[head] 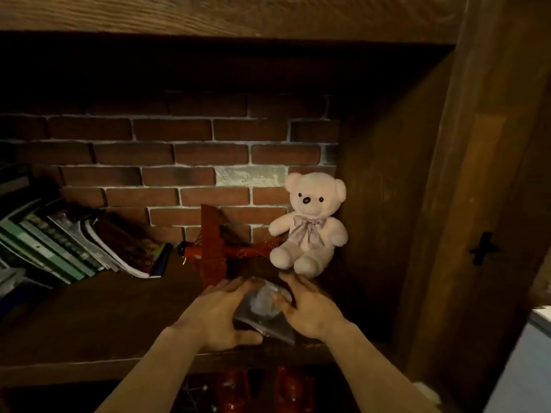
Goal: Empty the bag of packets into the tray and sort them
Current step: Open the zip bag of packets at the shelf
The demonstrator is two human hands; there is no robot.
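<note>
You're reaching into a dim wooden shelf [98, 317], and a lot is lost in shadow here: the upper part of the recess is black, and the compartment below your wrists shows only blurred red shapes [262, 389] that you can't identify. Between your hands lies the clear plastic bag [264, 308], near the front edge of the shelf. Something pale and crumpled shows through it, but whether those are separate packets can't be told, and the tray is nowhere to be seen from here. Your left hand [216, 315] sits on the bag's left side, fingers spread fairly straight, thumb stretched along the near edge. Your right hand [307, 308] flanks the other side, fingers extended and touching the plastic; neither hand has closed round it. Just beyond your right fingertips sits a pale teddy bear [310, 225] with a bow, propped in the corner against the brick back wall [179, 150]. Beyond your left hand stands a red toy plane [214, 248], partly hidden. Far off to the left, leaning books [74, 245] run out of frame.
</note>
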